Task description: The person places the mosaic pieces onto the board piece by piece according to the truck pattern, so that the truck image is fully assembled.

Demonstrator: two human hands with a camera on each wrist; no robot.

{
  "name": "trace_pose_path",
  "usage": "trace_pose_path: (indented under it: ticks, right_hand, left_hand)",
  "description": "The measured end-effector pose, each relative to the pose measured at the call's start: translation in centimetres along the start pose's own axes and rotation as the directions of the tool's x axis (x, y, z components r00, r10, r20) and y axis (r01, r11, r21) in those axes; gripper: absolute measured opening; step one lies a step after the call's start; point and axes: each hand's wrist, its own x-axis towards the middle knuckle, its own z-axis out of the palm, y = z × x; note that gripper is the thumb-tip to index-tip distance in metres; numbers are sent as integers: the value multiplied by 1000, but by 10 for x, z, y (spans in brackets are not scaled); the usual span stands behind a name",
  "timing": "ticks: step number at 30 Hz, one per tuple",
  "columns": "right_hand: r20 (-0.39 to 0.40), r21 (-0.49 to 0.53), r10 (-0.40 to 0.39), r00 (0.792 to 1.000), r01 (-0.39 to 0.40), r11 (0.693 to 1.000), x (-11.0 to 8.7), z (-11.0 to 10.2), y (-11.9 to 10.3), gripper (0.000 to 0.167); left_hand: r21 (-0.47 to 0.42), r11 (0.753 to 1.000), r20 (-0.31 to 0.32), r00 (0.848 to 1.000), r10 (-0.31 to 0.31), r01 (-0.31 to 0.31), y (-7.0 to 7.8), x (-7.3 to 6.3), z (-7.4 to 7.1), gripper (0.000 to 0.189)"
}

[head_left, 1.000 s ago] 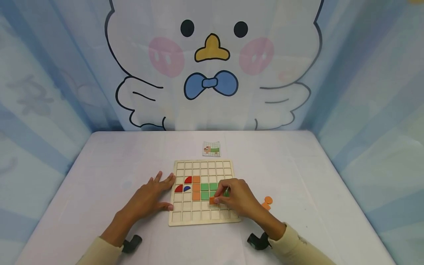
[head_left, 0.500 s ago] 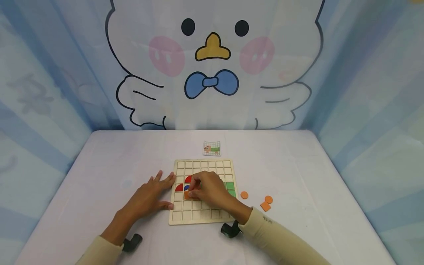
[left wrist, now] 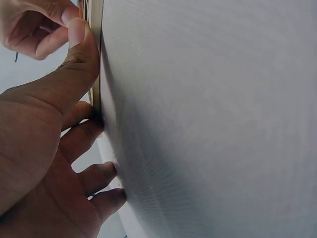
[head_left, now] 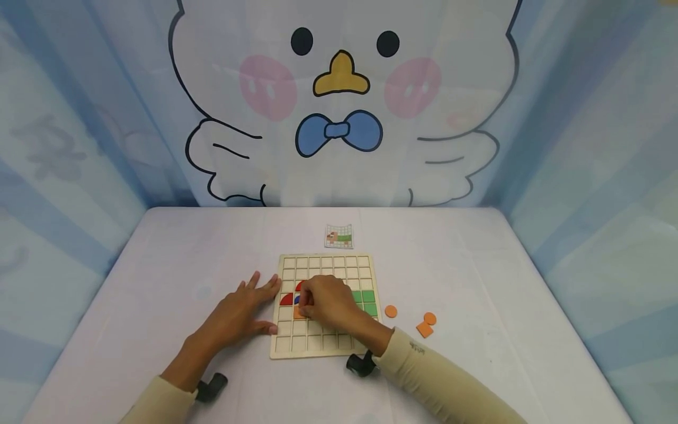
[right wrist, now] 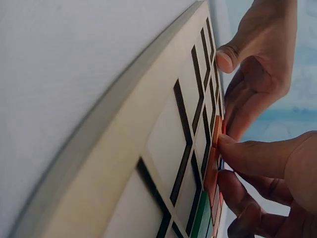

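A pale wooden grid board (head_left: 298, 344) lies mid-table. My right hand (head_left: 331, 303) reaches across it, thumb and fingertips pinching an orange square tile (head_left: 298, 312) at a cell under the blue half-round piece (head_left: 296, 300). In the right wrist view the thumb touches that tile (right wrist: 217, 130) low at the board. Red quarter-round pieces (head_left: 286, 299) and green squares (head_left: 369, 309) sit in other cells; my right hand covers the ones between. With fingers spread, my left hand (head_left: 235, 315) rests at the board's left edge, and its thumb touches the board's side (left wrist: 96, 44).
A small picture card (head_left: 339, 237) with a gridded animal lies behind the board. Right of the board are an orange disc (head_left: 391, 311), another orange disc (head_left: 429, 318) and a loose orange square (head_left: 424, 329). A printed curtain (head_left: 339, 176) stands behind the white table.
My right hand has carried the orange square tile left across the board, from below the green squares to beneath the blue piece, where it stays low. The left hand has kept its place.
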Motion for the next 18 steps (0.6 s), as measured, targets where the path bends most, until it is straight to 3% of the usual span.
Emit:
trace_pose_path:
  ticks: [4,9,18]
  right_hand:
    - [-6,-29,-8,1000,7,1000,-1,1,0,23]
    - [-25,7,0,1000,1,1000,-5,-3,4,19]
    - [-126,114,-5,992,19,993,-31,-38,25,14]
  left_hand:
    - [-5,1000,-2,1000,5,-5,0,0,0,103]
    - [-3,1000,0,1000,9,-9,0,-1,0,102]
    - [19,1000,6,1000,-2,2,3,-1,0,102]
